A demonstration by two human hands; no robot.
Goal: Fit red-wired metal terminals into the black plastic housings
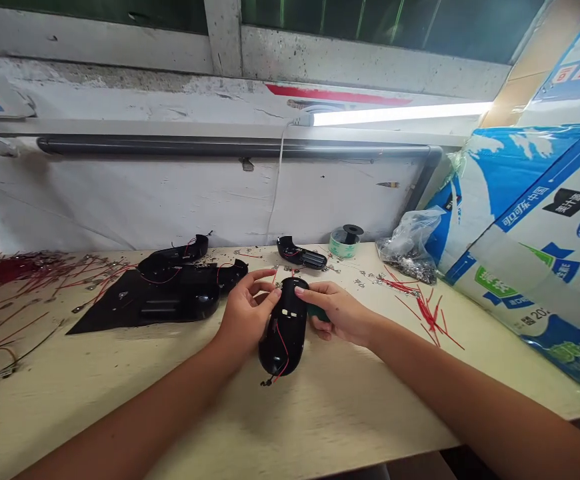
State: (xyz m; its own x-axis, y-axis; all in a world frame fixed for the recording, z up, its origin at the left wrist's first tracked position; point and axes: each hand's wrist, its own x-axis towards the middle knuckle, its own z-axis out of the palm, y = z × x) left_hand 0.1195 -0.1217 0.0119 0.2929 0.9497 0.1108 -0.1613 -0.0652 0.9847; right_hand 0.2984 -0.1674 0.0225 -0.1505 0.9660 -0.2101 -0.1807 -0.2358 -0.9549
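A glossy black plastic housing (283,340), long with rounded ends, lies upright before me with a thin red wire along its face. My right hand (337,310) grips its upper right edge, thumb on top. Something dark green (319,313) shows partly under those fingers; its kind is hidden. At the upper left edge, my left hand (250,307) pinches thumb and forefinger together on what looks like a red wire (275,275) with a small metal piece. More black housings (190,293) lie to the left, partly on a black sheet (105,310).
Another black housing (303,253) lies at the back beside a tape roll (344,243). A plastic bag of small metal parts (413,250) and loose red wires (433,313) lie right, near a large blue-white carton (530,267). Piled red wires (15,270) cover the far left.
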